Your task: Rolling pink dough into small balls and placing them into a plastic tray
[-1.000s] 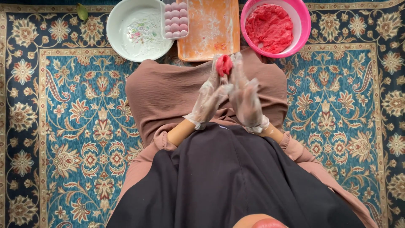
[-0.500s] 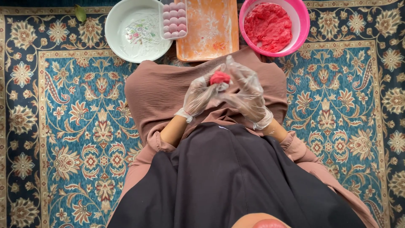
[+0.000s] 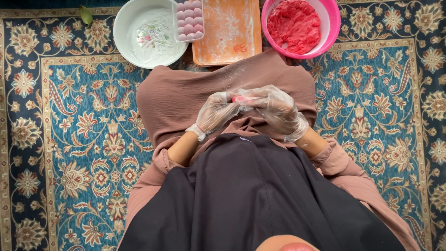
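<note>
Both my hands wear clear plastic gloves and meet over my lap. My left hand and my right hand close together around a small red dough piece, mostly hidden between the fingers. A pink bowl holding red dough stands ahead at the right.
An orange floured board lies ahead in the middle, a small clear tray of pink dough balls beside it, resting over a white bowl. A blue patterned carpet surrounds me. A green leaf lies at the far left.
My hands have come down from near the board toward my lap, and they have closed flatter over the red dough piece, which now shows much less.
</note>
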